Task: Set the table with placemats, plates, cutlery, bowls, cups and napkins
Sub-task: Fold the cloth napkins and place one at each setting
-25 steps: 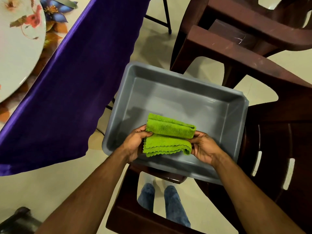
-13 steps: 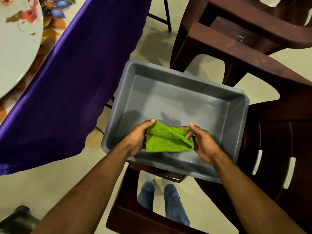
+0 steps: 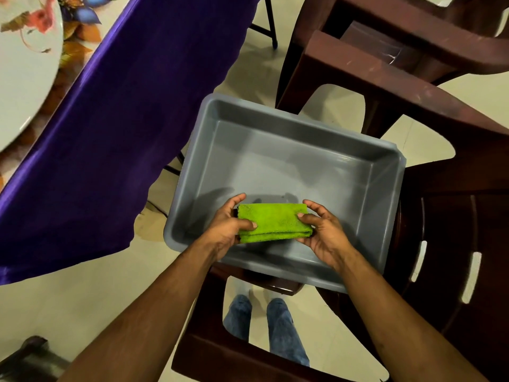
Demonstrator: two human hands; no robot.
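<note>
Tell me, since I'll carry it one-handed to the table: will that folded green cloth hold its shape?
Probably not. The green cloth looks like soft terry, so it is likely floppy and light. Left hand and right hand each pinch an end, suggesting its layers could unfold if one lets go.

- Left hand (image 3: 225,226): forearm reaches forward, thumb lies on top, fingers curl beneath in a pinching grip.
- Right hand (image 3: 322,232): mirrors it, thumb on top, index finger raised, forearm angled inward.

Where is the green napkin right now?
The green napkin sits low in the head view, held between the left hand and right hand over the grey tub.
</note>
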